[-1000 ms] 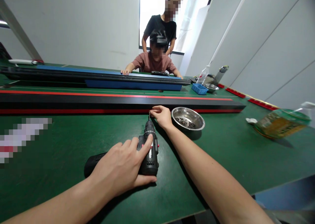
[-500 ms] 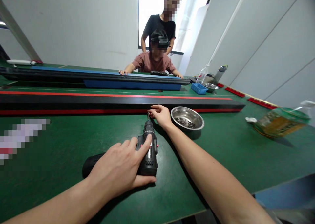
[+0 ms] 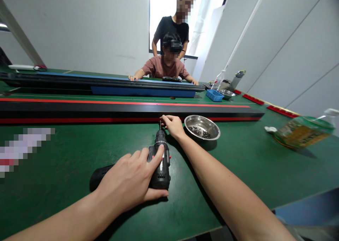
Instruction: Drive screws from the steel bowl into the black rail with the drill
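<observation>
On the counter (image 3: 66, 152), our left hand (image 3: 129, 177) curled round the drill (image 3: 162, 174) while our right hand (image 3: 173, 126), fingers bunched, hold unclear, seemingly steadied the bit (image 3: 160, 125) facing the beam (image 3: 119, 108), the next move needing alignment.

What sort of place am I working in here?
Probably a workshop or small assembly room: your left hand holds a power drill, a metal bowl of small dark pieces sits nearby, and a long black bar with red stripes lies across the green table.

left hand (image 3: 132, 172) grips black drill (image 3: 161, 175) | right hand (image 3: 173, 126) at bit (image 3: 160, 125) tip | steel bowl (image 3: 208, 123) near right wrist
</observation>
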Tool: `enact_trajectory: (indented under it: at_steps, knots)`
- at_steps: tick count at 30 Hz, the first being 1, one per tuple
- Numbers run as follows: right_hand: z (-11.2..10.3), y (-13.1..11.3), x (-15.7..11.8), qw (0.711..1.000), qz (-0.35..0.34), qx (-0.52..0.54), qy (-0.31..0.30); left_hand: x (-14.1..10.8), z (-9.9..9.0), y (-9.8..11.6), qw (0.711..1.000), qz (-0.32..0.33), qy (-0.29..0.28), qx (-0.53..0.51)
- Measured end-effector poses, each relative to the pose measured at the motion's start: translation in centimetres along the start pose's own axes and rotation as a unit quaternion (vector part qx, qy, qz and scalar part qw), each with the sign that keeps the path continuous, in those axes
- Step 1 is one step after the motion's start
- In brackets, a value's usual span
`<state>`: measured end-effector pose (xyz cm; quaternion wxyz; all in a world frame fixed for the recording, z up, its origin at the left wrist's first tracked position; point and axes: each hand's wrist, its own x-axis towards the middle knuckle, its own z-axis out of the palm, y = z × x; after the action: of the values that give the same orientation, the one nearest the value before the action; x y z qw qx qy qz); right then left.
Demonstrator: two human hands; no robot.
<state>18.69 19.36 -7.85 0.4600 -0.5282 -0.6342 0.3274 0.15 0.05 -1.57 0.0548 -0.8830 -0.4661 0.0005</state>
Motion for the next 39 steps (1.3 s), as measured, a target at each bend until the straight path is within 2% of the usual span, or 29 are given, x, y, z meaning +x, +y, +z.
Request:
enact_trajectory:
  at_steps: [4, 6, 26, 29, 31, 33, 35, 37, 39]
  knots:
    - [0.1, 0.6, 0.3, 0.995, 0.004, -0.058, 0.075, 0.3, 0.1, 0.0, 1.000, 0.003, 0.004, 0.006]
    - [0.2, 0.7, 0.3, 0.993, 0.002, -0.071, 0.091, 0.5, 0.1, 0.0, 1.000, 0.002, 0.011, 0.010]
    - [0.2, -0.9, -1.0, 0.989, -0.012, -0.116, 0.086, 1.2, 0.6, -0.1, 0.999, 0.003, 0.036, 0.039]
    - [0.5, -1.8, -2.0, 0.986, -0.035, -0.109, 0.118, 1.1, 0.4, -0.1, 0.999, 0.001, 0.035, 0.035]
    - [0.4, -3.0, -3.1, 0.982, -0.075, -0.099, 0.143, 0.9, 0.2, -0.1, 0.999, -0.003, 0.035, 0.033]
    - [-0.3, -4.4, -4.2, 0.975, -0.136, -0.109, 0.136, 0.6, 0.0, 0.0, 0.999, -0.003, 0.032, 0.031]
    - [-1.9, -5.7, -5.0, 0.965, -0.187, -0.141, 0.119, 0.3, -0.2, 0.0, 0.999, -0.001, 0.027, 0.029]
    - [-4.4, -6.4, -5.3, 0.957, -0.178, -0.191, 0.129, 0.1, -0.4, 0.1, 0.999, -0.002, 0.023, 0.027]
    - [-7.2, -6.4, -5.2, 0.943, -0.124, -0.274, 0.143, 0.0, -0.6, 0.2, 0.999, -0.002, 0.021, 0.024]
